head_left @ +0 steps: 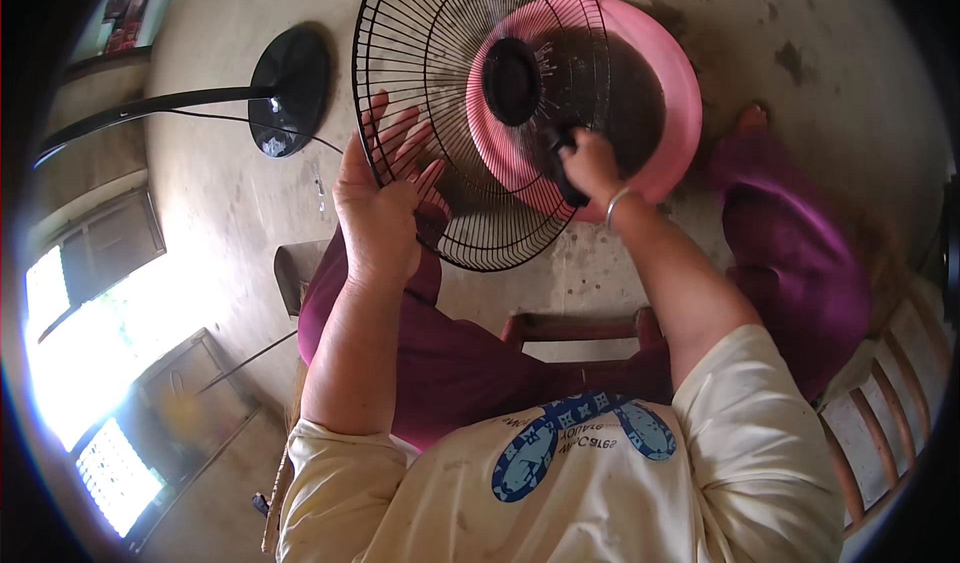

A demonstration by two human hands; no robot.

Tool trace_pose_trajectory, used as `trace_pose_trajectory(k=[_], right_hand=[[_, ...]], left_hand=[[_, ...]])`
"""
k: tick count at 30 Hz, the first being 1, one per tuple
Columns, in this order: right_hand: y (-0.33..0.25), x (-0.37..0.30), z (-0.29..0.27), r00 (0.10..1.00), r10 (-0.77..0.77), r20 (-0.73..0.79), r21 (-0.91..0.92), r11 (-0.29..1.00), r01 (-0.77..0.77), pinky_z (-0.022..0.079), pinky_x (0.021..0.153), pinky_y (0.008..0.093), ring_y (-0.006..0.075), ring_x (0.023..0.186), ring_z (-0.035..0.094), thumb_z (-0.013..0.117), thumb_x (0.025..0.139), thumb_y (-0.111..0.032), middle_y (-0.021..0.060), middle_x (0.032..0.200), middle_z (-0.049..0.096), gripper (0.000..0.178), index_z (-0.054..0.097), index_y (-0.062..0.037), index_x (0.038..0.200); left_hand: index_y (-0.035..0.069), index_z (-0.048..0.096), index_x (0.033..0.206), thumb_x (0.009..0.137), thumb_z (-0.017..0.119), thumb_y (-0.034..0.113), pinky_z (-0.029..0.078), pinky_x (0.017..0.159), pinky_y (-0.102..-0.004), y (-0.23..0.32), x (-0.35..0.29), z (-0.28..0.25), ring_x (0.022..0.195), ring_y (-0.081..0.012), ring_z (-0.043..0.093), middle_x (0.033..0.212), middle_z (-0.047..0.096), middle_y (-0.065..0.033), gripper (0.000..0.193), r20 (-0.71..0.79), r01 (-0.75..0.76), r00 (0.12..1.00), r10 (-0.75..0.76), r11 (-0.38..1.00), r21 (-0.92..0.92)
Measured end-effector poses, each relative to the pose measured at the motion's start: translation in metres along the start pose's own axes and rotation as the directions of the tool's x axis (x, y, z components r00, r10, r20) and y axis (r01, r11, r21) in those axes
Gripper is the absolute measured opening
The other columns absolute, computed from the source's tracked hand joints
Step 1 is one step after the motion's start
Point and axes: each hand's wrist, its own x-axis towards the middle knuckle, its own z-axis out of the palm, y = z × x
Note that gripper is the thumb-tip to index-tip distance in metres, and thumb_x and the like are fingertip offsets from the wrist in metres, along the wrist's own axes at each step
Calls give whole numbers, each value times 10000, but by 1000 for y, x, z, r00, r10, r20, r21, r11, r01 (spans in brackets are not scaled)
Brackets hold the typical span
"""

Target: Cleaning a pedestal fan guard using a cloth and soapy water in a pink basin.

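A round black wire fan grille (440, 53), with a solid disc at its centre, is held up tilted over a pink basin (682, 103) of dark water. My left hand (380, 178) grips the grille's left rim, its fingers showing behind the wires. In my right hand (592, 168) is a black scrub brush (570, 178), its fingers wrapped around the top. The brush is against the lower right part of the grille, above the basin. My hand hides much of the brush, and its bristles cannot be made out.
A black fan stand with a round base (292, 88) and a long pole (150, 108) lies to the left, a cord trailing from it. Under my legs shows a low wooden stool (580, 328). A chair with wooden slats (880, 413) stands at the right. Bright windows (95, 333) are at the left.
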Motion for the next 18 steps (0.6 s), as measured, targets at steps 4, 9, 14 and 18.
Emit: trace_pose_trajectory(k=[4, 9, 14, 18], right_hand=[[14, 72, -18, 988, 54, -147, 352, 936, 1, 484, 782, 415, 367, 894, 629, 621, 802, -165, 223, 950, 645, 296, 631, -30, 1065], [-80, 104, -58, 991, -136, 12, 467, 877, 115, 464, 824, 325, 202, 920, 618, 589, 848, -103, 132, 983, 667, 286, 603, -12, 1119], [-117, 55, -50, 606, -779, -161, 185, 579, 794, 486, 824, 351, 299, 844, 625, 580, 788, -13, 133, 916, 649, 282, 616, -29, 1067], [-112, 67, -45, 700, -605, -380, 120, 718, 686, 492, 802, 417, 358, 868, 607, 595, 728, -16, 172, 925, 630, 266, 634, -42, 990]], left_hand=[[86, 392, 1363, 667, 335, -217, 486, 871, -304, -3, 3, 8, 1157, -206, 528, 1275, 508, -115, 761, 35, -15, 999, 15, 1000, -13], [80, 390, 1363, 670, 339, -217, 482, 872, -300, -4, 1, 6, 1164, -203, 523, 1288, 502, -115, 756, 59, -42, 997, 40, 999, 32], [60, 376, 1369, 676, 341, -212, 485, 872, -287, -6, 0, 3, 1151, -191, 536, 1286, 512, -113, 745, 59, -74, 996, 73, 997, 19], [62, 371, 1374, 669, 333, -220, 486, 876, -283, -3, -6, 6, 1148, -189, 540, 1282, 517, -109, 760, 80, -82, 994, 81, 997, 8]])
